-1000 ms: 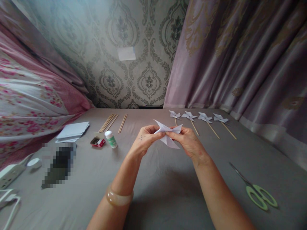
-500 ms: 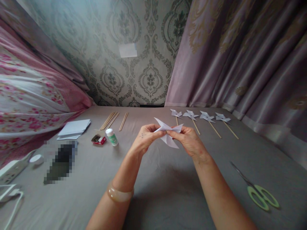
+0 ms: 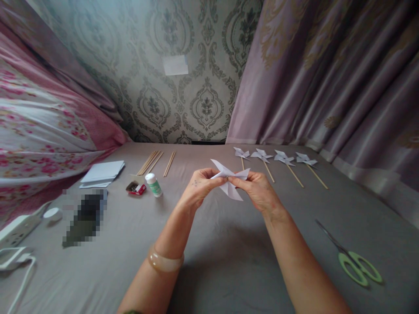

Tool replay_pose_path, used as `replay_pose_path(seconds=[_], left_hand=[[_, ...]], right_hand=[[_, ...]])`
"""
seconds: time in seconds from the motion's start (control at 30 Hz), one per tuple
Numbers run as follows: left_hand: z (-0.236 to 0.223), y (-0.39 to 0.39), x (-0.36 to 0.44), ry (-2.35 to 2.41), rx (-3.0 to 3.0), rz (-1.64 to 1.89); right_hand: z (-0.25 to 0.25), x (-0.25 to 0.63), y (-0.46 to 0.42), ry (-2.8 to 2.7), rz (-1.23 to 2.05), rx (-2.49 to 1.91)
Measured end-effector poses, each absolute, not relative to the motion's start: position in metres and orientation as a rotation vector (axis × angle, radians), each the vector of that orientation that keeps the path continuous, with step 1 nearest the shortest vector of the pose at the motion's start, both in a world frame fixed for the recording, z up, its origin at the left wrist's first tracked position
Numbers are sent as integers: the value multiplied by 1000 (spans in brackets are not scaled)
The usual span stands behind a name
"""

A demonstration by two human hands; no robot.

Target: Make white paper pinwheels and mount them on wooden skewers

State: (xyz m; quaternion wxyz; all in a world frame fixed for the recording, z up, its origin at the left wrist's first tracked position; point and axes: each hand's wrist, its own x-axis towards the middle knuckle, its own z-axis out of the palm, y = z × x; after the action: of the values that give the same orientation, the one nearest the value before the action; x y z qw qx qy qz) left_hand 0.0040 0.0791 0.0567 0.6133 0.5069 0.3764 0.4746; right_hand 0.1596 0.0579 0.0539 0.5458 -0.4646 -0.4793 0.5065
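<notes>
A white paper pinwheel (image 3: 233, 192) is held up above the grey sheet, between my two hands. My left hand (image 3: 201, 185) is closed on its left side, thumb pressed near the centre. From the other side my right hand (image 3: 255, 185) pinches it, with its thumb at the middle too. Something small and dark shows at the centre between the thumbs; its kind is too small to tell. The pinwheel's points stick out above and below the fingers. No stick shows on it.
Finished-looking pinwheels on sticks (image 3: 284, 158) lie at the back right, green-handled scissors (image 3: 355, 261) at the right. On the left are wooden sticks (image 3: 150, 162), a glue bottle (image 3: 153, 185), a small red box (image 3: 135, 188), white paper (image 3: 101, 173) and a power strip (image 3: 19, 229).
The whole view has shifted slightly, so the things on the sheet sit a little higher and further right. Both hands keep their grip on the pinwheel, nearly still.
</notes>
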Motion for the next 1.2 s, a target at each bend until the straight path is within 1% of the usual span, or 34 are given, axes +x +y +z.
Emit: replay_pose_path(seconds=[0.6, 0.73, 0.93, 1.2], left_hand=[[49, 82, 6, 883, 1141, 1090], [51, 82, 4, 865, 1140, 1065], [56, 81, 0, 785, 1128, 1051], [65, 74, 3, 763, 1201, 1148]], right_hand=[[48, 158, 61, -1120, 1163, -1121], [50, 159, 61, -1127, 1185, -1120], [57, 163, 59, -1033, 1277, -1004], [61, 161, 56, -1084, 1135, -978]])
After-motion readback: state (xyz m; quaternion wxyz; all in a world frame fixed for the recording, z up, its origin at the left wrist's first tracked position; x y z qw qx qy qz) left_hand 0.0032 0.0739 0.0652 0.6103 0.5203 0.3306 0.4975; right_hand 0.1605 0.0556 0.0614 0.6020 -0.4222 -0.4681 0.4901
